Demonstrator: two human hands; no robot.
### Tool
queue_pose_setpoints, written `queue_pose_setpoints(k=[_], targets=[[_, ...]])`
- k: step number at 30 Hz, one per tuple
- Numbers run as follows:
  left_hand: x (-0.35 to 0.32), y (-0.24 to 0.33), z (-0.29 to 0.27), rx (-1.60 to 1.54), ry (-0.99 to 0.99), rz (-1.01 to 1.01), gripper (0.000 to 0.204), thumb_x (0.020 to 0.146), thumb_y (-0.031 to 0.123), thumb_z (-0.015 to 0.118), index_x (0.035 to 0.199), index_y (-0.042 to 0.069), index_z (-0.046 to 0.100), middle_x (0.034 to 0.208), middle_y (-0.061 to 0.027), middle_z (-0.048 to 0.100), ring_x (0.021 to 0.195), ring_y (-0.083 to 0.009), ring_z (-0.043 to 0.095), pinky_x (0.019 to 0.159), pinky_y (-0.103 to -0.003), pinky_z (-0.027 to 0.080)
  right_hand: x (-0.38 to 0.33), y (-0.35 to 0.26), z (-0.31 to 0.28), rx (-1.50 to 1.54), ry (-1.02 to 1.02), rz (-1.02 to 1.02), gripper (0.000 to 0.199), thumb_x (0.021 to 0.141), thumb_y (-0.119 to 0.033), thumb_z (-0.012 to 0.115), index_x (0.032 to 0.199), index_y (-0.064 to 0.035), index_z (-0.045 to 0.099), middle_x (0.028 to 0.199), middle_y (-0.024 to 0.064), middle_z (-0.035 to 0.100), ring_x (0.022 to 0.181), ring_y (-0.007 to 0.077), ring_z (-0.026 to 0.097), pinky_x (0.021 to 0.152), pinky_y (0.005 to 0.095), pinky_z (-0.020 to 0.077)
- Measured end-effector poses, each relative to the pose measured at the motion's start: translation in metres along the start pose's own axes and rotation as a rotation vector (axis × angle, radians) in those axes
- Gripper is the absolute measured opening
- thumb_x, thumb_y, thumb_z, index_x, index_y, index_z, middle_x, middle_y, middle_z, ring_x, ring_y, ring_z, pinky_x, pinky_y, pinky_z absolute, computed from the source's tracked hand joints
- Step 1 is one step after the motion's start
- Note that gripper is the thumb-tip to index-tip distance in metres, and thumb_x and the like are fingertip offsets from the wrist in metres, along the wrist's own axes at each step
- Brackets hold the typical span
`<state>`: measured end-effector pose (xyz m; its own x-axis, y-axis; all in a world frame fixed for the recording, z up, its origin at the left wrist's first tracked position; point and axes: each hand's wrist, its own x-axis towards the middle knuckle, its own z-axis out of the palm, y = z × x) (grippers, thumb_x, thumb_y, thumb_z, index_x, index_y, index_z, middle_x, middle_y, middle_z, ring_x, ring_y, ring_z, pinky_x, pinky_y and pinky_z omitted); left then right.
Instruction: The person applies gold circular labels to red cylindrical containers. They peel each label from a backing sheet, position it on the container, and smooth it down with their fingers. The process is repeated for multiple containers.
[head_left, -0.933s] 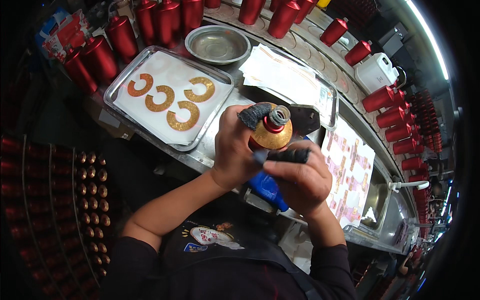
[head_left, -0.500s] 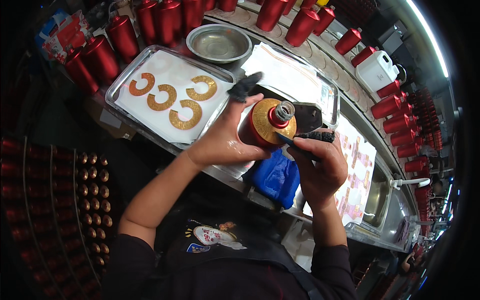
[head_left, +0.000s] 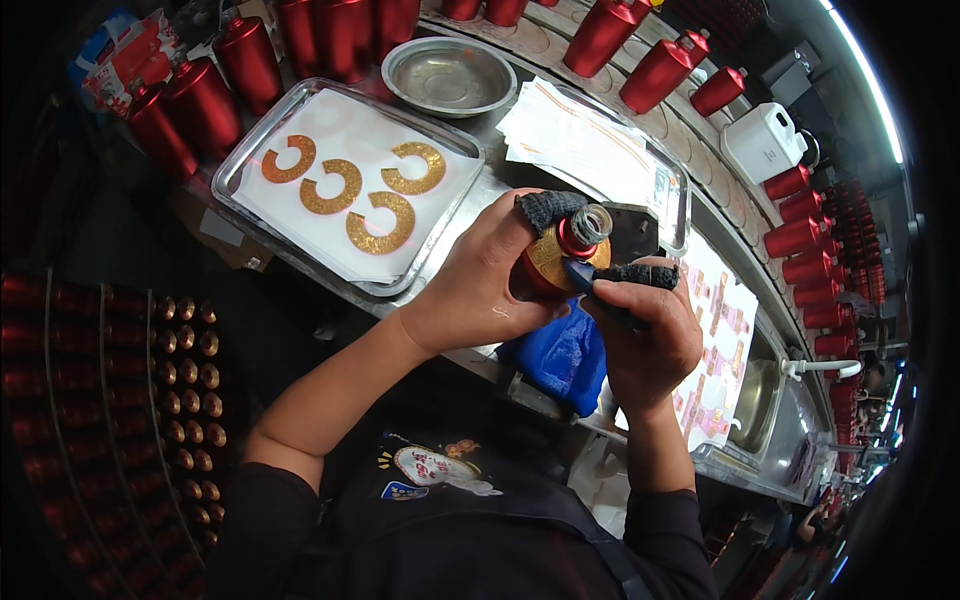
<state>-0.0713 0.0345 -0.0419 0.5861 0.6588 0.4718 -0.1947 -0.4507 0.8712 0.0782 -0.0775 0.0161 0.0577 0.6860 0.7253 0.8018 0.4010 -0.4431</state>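
- Red bottle (head_left: 549, 262) with a gold shoulder sits mid-frame, tilted, glass neck up
- Left hand (head_left: 478, 283) is wrapped around its side, pretty solid hold
- Right hand (head_left: 655, 338) pinches a dark blue tool (head_left: 578, 274), tip right at the gold part
- Blue cloth (head_left: 562, 358) just below the bottle
- Upper left: metal tray (head_left: 378, 288) with four gold C-shaped labels (head_left: 383, 236), bowl (head_left: 449, 80) beside it

Red chars on white badge (head_left: 430, 466) on apron (head_left: 450, 515); print on white jug (head_left: 762, 145) too sm. to read.
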Motion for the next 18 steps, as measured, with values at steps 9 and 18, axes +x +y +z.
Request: queue_pose_setpoints(k=[9,18], targets=[[0.001,0.006,0.001,0.103,0.013,-0.014,0.087,0.062,0.026,0.09,0.137,0.007,0.05,0.139,-0.018,0.045,0.124,-0.0403,0.051,0.104,-0.046,0.044,0.002,-0.001,0.006,0.015,0.021,-0.014,0.03,0.07,0.008,0.083,0.096,-0.0053,0.074,0.086,0.0094,0.067,0.077,0.0277,0.064,0.072,0.035,0.0512],[0.003,0.004,-0.004,0.137,0.011,0.025,0.088,0.06,0.023,0.092,0.135,0.006,0.05,0.13,-0.0183,0.051,0.122,-0.0368,0.054,0.105,-0.044,0.045,0.005,-0.001,0.01,0.033,0.029,-0.031,0.031,0.07,0.009,0.079,0.097,-0.0059,0.074,0.085,0.0087,0.067,0.075,0.0266,0.064,0.072,0.0347,0.0502]])
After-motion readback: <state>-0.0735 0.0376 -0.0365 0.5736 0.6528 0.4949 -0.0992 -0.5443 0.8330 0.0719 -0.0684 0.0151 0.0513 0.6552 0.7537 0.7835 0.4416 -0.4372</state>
